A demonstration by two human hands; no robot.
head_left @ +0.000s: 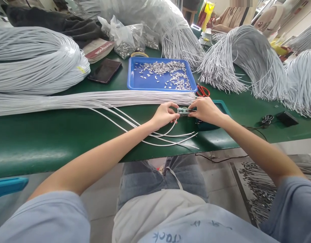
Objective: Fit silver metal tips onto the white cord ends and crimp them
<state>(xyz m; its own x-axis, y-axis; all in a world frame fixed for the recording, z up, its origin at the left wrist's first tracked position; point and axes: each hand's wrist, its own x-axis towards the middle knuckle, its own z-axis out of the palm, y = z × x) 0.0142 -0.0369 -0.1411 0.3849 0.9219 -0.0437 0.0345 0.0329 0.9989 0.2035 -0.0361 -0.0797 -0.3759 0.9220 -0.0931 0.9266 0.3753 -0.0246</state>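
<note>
My left hand point(167, 115) is closed in a pinch on the end of a white cable point(172, 129), which curves up from the table to its fingertips. Just to the right, my right hand point(205, 110) is closed on a small pale-green and dark tool point(184, 110); its exact kind is too small to make out. The tool's left end meets my left fingertips. Several loose white cables point(175, 145) lie below my hands, their free ends pointing right. Behind, a long bundle of white cables point(115, 98) runs across the table. Part of a dark green box point(222, 107) shows beneath my right hand.
A blue tray point(132, 76) holds many small metal pieces. Red-handled scissors point(203, 90) lie at its right corner. A phone point(105, 71), bags of metal parts point(126, 42) and big grey cable bundles point(221, 60) surround it. A black adapter point(287, 118) sits right. Another person point(233, 18) sits beyond.
</note>
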